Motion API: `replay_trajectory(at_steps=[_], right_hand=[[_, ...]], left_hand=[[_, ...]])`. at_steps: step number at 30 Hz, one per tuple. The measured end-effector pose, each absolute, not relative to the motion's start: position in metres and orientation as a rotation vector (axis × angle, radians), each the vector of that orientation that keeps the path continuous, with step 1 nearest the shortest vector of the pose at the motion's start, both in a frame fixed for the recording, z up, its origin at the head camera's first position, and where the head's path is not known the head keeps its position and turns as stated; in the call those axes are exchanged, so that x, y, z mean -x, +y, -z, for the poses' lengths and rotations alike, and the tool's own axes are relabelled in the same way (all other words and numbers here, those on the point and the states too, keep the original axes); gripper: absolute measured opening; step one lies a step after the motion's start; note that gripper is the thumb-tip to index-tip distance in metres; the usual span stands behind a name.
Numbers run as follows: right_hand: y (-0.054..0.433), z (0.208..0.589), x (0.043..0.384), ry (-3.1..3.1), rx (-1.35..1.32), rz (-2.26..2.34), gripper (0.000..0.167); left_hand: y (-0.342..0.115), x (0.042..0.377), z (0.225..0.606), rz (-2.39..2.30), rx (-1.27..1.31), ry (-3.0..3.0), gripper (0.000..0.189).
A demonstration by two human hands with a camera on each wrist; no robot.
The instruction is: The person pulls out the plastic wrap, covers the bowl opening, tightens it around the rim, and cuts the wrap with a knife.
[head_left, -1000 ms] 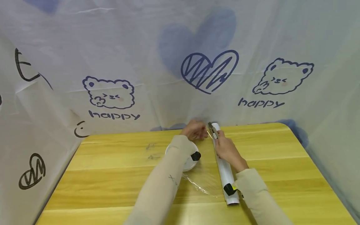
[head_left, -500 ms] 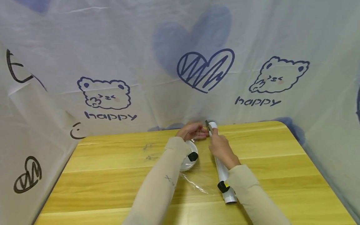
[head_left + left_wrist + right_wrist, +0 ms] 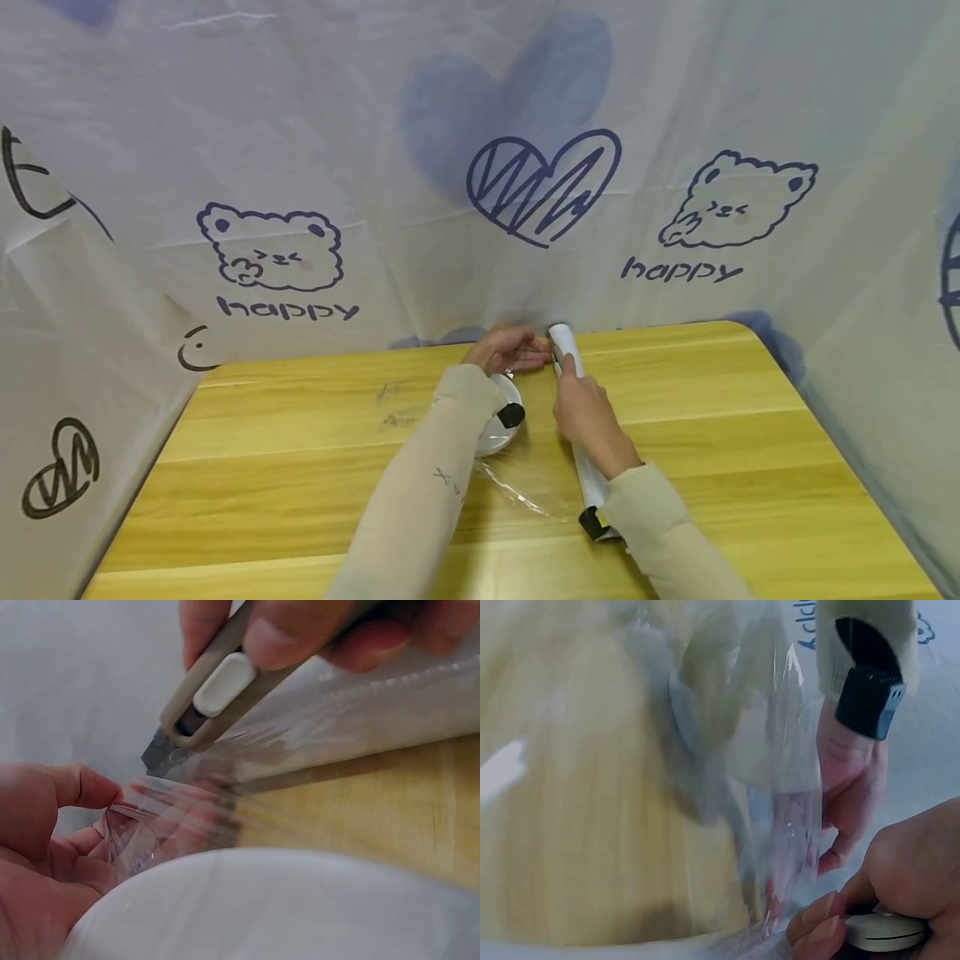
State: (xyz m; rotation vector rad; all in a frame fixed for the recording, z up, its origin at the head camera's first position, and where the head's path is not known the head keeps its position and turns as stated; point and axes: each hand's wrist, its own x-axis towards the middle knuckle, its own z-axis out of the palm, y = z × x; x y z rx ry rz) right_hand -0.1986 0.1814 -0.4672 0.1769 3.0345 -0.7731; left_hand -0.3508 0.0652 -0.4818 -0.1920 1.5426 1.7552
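My left hand [image 3: 513, 348] pinches the edge of clear cling film [image 3: 139, 836] between thumb and fingers, past the far side of a white bowl [image 3: 498, 437]. The film stretches from a long white roll [image 3: 564, 340] across the bowl. My right hand [image 3: 588, 412] grips a utility knife [image 3: 217, 682] with a grey-brown body and white slider, a finger lying by the slider. Its short dark blade meets the taut film just beyond the left fingertips. In the right wrist view the film [image 3: 795, 825] hangs in folds near the knife handle [image 3: 885, 932].
The yellow wood-grain table [image 3: 750, 467] ends at a white cloth backdrop [image 3: 420, 275] printed with hearts and bears, close behind both hands. A loose film edge [image 3: 521, 500] trails in front of the bowl. Black wrist cameras [image 3: 512, 415] sit on both sleeves.
The right hand has shifted left along the roll, with the knife angled lower at the film. The left hand's fingers have straightened somewhat while still pinching. The head view has shifted slightly.
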Motion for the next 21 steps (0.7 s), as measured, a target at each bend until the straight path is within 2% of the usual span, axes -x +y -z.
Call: replay_trajectory(at_steps=[17,21], right_hand=[[0.188,0.465,0.158,3.044,-0.099,0.791,0.063],[0.188,0.464,0.151,3.05,-0.097,0.784,0.057]], left_hand=[[0.067,0.349,0.478,-1.697,0.153,1.614,0.017],[0.068,0.349,0.478,-1.724,0.151,1.592,0.019]])
